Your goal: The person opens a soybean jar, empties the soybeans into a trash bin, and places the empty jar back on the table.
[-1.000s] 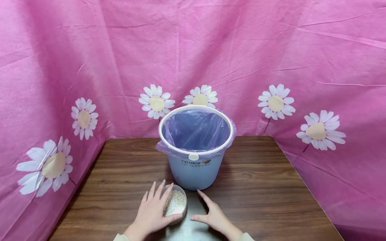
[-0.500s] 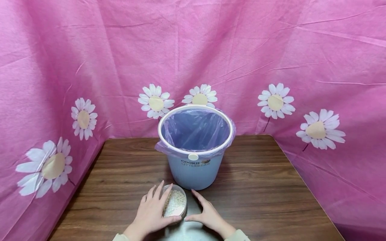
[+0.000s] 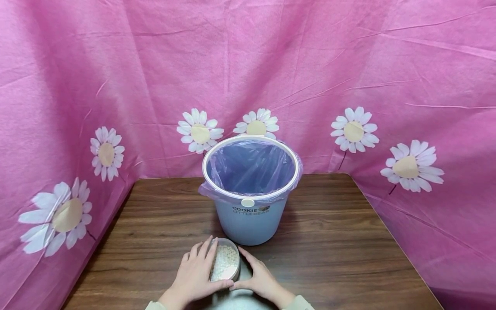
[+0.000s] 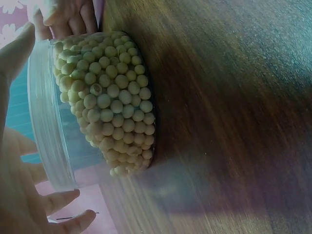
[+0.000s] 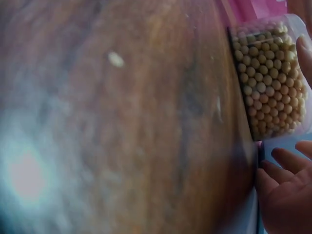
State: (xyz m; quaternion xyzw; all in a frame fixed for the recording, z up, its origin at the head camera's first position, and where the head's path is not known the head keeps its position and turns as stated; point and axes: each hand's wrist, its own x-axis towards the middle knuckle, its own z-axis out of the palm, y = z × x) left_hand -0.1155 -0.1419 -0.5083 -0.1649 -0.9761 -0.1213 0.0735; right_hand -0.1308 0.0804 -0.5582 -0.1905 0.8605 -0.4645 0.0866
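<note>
A round clear plastic jar (image 3: 226,263) of pale soybeans (image 4: 114,97) stands upright on the table, just in front of the bucket. Along the jar's left side lies my left hand (image 3: 195,273), fingers spread and nearly straight near its far edge, thumb across the near edge. My right hand (image 3: 260,280) is close by the right side, with index finger and thumb spread apart. In the head view the two thumb tips almost meet in front of the jar. In the right wrist view the extended right fingers (image 5: 287,161) are beside the jar; whether they touch it I cannot tell.
A pale blue bucket (image 3: 249,226) with a white rim and a purple bag liner stands right behind the jar. The wooden table (image 3: 341,241) extends to both sides. Pink cloth (image 3: 310,56) with daisies hangs around the table's back and sides.
My right hand has moved left to the jar's side, its thumb now near the left thumb. The left hand has shifted only slightly, and the jar stays in place.
</note>
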